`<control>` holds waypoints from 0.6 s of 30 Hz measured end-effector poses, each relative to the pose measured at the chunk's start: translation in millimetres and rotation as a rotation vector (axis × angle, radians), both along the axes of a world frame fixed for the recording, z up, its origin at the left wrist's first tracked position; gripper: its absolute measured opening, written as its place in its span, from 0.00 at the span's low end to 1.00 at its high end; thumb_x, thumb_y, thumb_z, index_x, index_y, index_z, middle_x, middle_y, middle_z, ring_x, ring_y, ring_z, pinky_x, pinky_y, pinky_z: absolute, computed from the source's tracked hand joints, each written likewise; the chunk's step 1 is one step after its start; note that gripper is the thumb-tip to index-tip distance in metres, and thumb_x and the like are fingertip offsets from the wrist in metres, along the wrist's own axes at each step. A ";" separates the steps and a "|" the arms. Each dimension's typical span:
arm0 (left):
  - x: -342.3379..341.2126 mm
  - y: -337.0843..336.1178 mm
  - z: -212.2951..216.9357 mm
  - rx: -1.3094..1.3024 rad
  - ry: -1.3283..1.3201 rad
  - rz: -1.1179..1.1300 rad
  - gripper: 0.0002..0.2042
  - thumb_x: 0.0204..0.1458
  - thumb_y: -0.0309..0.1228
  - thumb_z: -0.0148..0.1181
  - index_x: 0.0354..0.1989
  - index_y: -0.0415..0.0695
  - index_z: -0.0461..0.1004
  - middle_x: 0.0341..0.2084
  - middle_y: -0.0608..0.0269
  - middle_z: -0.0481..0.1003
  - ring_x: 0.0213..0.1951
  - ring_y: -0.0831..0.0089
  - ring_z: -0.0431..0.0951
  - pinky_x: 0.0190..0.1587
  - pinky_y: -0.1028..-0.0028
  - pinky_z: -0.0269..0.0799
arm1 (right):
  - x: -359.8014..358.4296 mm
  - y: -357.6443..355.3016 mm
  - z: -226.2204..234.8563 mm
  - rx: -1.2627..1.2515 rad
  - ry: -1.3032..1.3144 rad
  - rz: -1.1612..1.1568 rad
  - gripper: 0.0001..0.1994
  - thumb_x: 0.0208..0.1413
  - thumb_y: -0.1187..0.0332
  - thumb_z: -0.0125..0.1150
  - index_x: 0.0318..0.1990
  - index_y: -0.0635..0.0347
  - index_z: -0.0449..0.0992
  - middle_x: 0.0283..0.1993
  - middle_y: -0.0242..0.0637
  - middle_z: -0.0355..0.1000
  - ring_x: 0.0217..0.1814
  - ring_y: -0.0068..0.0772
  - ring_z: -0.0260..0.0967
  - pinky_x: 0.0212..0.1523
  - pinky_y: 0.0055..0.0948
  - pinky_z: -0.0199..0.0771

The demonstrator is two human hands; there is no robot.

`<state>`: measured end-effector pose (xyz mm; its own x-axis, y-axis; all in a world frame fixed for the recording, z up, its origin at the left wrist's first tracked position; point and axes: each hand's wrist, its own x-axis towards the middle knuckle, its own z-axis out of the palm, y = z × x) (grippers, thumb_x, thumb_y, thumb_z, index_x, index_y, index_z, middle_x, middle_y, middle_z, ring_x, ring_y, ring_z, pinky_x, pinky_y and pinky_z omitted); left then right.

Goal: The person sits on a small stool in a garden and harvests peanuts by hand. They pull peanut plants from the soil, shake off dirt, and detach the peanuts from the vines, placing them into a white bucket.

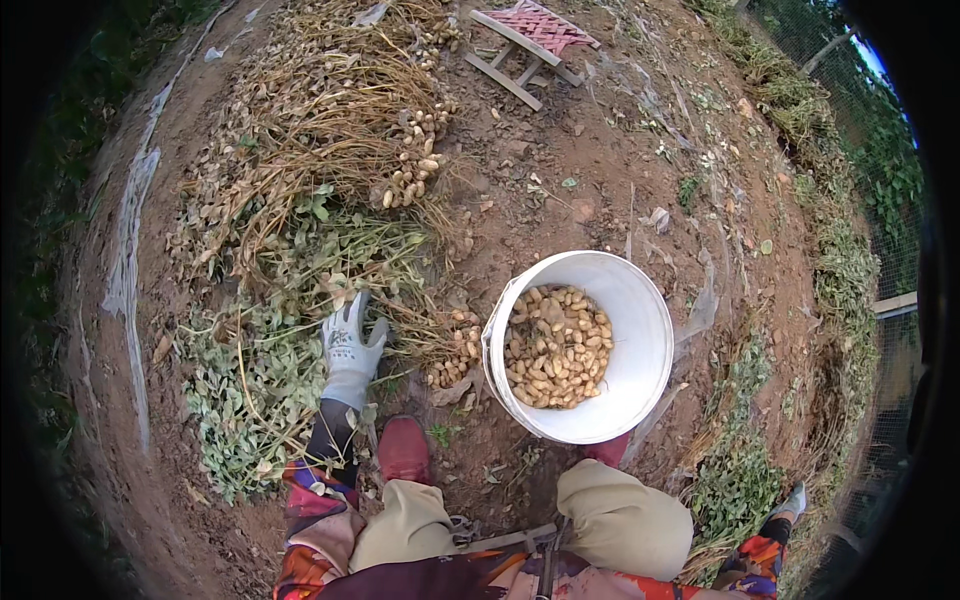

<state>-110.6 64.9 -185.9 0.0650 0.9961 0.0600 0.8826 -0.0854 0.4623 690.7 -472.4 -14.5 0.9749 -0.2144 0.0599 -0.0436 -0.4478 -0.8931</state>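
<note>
My left hand [351, 343], in a white-grey glove, lies with fingers stretched out on a heap of green peanut plants [270, 380]. A bunch of pale peanuts [455, 350] still on their roots lies just right of it. A white bucket [648, 330] partly filled with loose peanuts [556, 347] stands between my knees and that bunch. My right hand [790, 502], also gloved, is far out at the lower right beside green weeds. Only a small part of it shows, and I cannot tell whether it holds anything.
A bigger pile of dried peanut plants [320, 120] with pods [418, 160] lies beyond on brown soil. A small wooden stool with a red woven seat [530, 40] stands at the back. Grassy bank and wire fence [850, 260] run along the right. My red shoe [404, 448] is beside the plants.
</note>
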 end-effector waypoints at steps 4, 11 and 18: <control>-14.8 11.5 61.2 -0.218 -1.933 0.366 0.21 0.55 0.44 0.46 0.50 0.40 0.65 0.33 0.55 0.75 0.31 0.64 0.78 0.41 0.65 0.74 | -86.7 -22.9 -98.6 -1.236 0.510 -0.253 0.39 0.37 0.51 0.68 0.55 0.64 0.61 0.54 0.42 0.64 0.49 0.39 0.64 0.51 0.36 0.63; 11.6 17.5 102.8 -0.279 -0.718 -0.482 0.35 0.43 0.49 0.59 0.58 0.44 0.56 0.50 0.48 0.64 0.52 0.58 0.65 0.55 0.56 0.59 | -125.9 91.5 -60.5 -0.471 0.275 0.230 0.29 0.47 0.66 0.61 0.58 0.49 0.58 0.39 0.33 0.65 0.37 0.28 0.63 0.33 0.26 0.67; 55.4 27.9 3.8 -0.088 0.849 -0.771 0.54 0.27 0.47 0.69 0.65 0.52 0.40 0.63 0.48 0.44 0.65 0.53 0.40 0.63 0.50 0.32 | -421.0 366.7 133.7 -0.296 0.002 1.236 0.28 0.50 0.68 0.55 0.60 0.64 0.56 0.59 0.40 0.59 0.56 0.31 0.59 0.52 0.27 0.61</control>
<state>-55.2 92.8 -182.1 0.6450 0.6726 -0.3628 0.6396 -0.7349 -0.2255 269.7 -105.7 119.2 0.5151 0.8556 -0.0516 0.5428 -0.3723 -0.7528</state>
